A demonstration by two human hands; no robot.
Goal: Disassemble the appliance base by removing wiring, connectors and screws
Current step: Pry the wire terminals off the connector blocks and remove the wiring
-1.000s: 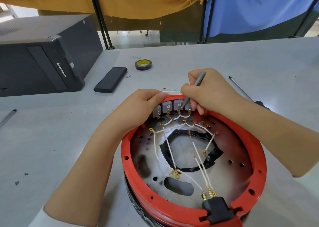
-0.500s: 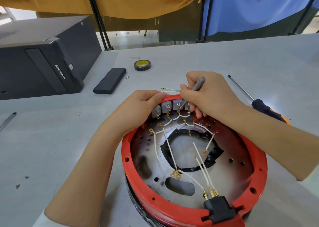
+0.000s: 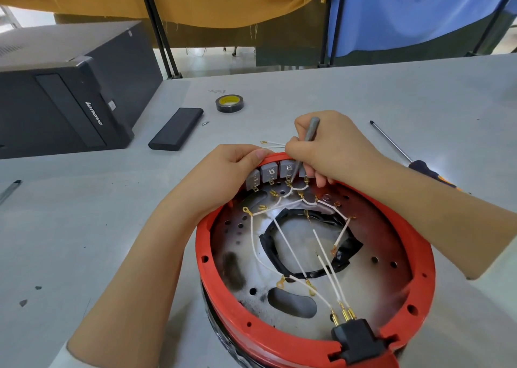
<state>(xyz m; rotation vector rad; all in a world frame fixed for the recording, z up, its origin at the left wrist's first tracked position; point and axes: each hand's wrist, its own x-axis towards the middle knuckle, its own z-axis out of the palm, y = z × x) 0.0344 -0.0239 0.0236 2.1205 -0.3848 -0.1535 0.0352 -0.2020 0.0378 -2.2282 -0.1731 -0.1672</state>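
The round appliance base, red-rimmed [image 3: 419, 297], lies upside down on the grey table. White wires [image 3: 288, 250] with brass terminals cross its metal inside. Grey switch blocks [image 3: 269, 171] line the far rim. A black power connector [image 3: 361, 339] sits at the near rim. My left hand [image 3: 223, 174] grips the far rim beside the switch blocks. My right hand [image 3: 330, 149] pinches a thin grey screwdriver [image 3: 310, 132], its tip down at a terminal under one switch block.
A black computer tower [image 3: 64, 99] stands at the left. A black flat case [image 3: 176, 128] and a roll of black tape [image 3: 230, 103] lie behind the base. A long screwdriver [image 3: 414, 163] rests at the right. A loose white wire [image 3: 272, 143] lies beyond the rim.
My right hand shifted slightly on the thin screwdriver, its tip staying at the switch terminals. The view drifted a little; my left hand kept its grip.
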